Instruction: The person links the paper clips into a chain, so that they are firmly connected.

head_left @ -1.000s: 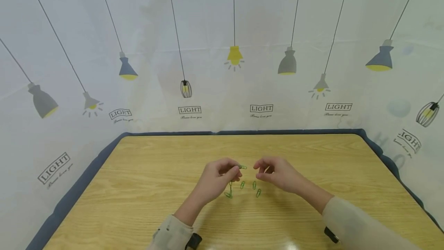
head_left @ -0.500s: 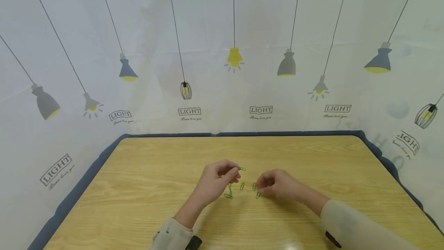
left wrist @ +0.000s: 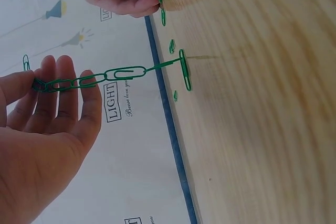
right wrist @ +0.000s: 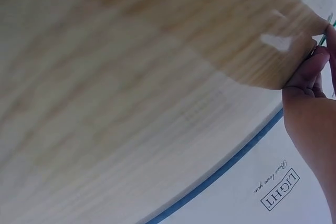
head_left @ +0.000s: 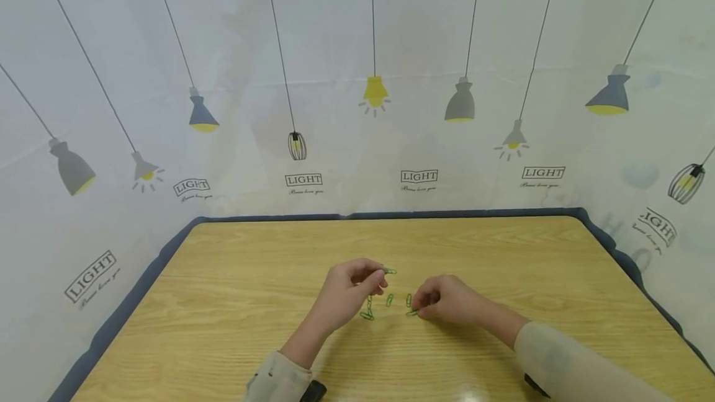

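My left hand pinches a chain of linked green paper clips between thumb and forefinger above the table. One end clip sticks out past the fingertips. The rest of the chain hangs down, its lowest clip at the tabletop. To the right, my right hand pinches a single green paper clip with thumb and forefinger, low at the table surface. Between the hands lie two loose green paper clips, one nearer the middle and another beside the right fingertips. The right wrist view shows only part of that hand.
A light wood-grain table lies under both hands. Around its far and side edges runs a dark blue band. Behind stands a white cloth backdrop printed with hanging lamps and the word LIGHT.
My right hand has come down from beside the left fingertips to the table and taken hold of the nearest loose paper clip, turning it sideways. The left hand stays almost still with the chain.
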{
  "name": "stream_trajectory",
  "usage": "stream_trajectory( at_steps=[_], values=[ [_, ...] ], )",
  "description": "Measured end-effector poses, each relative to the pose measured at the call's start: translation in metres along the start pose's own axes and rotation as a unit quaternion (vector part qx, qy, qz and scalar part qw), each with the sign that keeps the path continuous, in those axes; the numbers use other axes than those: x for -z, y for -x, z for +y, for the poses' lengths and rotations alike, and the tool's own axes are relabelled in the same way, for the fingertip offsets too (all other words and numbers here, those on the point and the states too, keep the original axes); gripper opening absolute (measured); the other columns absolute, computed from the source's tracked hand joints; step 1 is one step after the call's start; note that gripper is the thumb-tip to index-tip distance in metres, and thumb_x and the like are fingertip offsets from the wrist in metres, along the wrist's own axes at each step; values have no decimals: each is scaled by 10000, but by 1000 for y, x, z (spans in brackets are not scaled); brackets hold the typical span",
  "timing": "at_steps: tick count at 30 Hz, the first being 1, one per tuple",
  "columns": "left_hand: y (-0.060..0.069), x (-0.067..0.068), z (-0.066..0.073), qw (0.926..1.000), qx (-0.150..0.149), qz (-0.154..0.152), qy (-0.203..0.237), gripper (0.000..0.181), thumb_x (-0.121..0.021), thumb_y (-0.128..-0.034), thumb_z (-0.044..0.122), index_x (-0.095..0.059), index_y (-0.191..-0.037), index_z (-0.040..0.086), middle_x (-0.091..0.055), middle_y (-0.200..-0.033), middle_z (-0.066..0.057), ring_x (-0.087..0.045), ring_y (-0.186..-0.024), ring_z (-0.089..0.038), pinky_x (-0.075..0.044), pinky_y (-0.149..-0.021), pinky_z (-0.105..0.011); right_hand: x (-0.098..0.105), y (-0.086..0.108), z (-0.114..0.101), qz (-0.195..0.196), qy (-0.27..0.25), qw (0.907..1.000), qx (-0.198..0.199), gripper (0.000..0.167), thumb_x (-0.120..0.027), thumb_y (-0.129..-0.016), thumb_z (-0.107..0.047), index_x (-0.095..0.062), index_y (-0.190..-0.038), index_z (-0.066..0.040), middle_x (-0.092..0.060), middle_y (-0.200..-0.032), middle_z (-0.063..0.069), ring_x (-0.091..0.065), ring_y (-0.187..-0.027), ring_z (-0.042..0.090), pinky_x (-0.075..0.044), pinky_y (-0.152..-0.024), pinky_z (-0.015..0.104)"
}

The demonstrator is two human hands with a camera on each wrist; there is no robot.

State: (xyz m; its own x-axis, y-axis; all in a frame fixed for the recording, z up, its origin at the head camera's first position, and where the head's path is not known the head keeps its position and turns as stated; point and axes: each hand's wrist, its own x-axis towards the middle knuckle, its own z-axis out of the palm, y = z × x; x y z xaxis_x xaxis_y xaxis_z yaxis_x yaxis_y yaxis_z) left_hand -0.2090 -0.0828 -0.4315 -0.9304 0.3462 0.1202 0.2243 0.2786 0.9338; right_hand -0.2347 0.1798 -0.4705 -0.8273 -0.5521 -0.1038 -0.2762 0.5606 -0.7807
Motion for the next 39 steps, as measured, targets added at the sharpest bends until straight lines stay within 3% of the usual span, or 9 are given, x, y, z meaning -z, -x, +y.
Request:
stream_trajectory(
  at_steps=[13,19,24,29,36,39],
  values=[
    [0,1,0,10000,-3,12,-64,229,-622,-1096,248,-766,-1192,97,-782,-1013,-102,-767,-913,-195,-642,-915,-509,0,-1,1,-144,226,9996,28,49,-767,-961,-71,-722,-968,-89,-689,-931,-22,-586,-834,97,-501,-713,226],
    [1,0,2,10000,55,30,-71,223,-618,-1098,233,-763,-1200,98,-781,-1009,-92,-760,-907,-179,-637,-917,-525,15,-3,-11,-220,71,9997,-70,55,-681,-1034,-90,-670,-981,-80,-675,-902,27,-592,-801,132,-510,-670,251],
    [1,-1,4,9999,82,13,-57,224,-616,-1099,237,-761,-1203,102,-783,-1009,-82,-754,-903,-166,-635,-913,-529,38,-5,-31,54,-523,9986,-68,109,-670,-1047,-126,-677,-1051,-17,-690,-961,127,-616,-809,193,-579,-696,349],
    [1,-1,6,9999,19,20,-103,229,-617,-1099,246,-763,-1196,100,-783,-1003,-82,-749,-891,-162,-633,-901,-536,55,-3,-54,391,-1002,9942,-84,180,-669,-1051,-174,-703,-1109,-6,-692,-1019,87,-659,-918,226,-614,-817,359],
    [2,-2,9,9998,-21,10,-195,225,-622,-1096,232,-765,-1201,93,-785,-1018,-82,-744,-892,-152,-636,-903,-528,56,1,-82,888,-1434,9852,-315,237,-701,-1042,-211,-713,-1159,-5,-733,-995,80,-704,-892,223,-637,-844,370],
    [2,-2,9,9997,-25,12,-259,224,-622,-1096,232,-767,-1198,96,-787,-1028,-77,-741,-896,-146,-646,-880,-457,50,3,-89,1029,-1408,9844,-228,196,-716,-1033,-189,-733,-1128,-18,-735,-960,79,-694,-851,215,-641,-797,354]
  ],
)
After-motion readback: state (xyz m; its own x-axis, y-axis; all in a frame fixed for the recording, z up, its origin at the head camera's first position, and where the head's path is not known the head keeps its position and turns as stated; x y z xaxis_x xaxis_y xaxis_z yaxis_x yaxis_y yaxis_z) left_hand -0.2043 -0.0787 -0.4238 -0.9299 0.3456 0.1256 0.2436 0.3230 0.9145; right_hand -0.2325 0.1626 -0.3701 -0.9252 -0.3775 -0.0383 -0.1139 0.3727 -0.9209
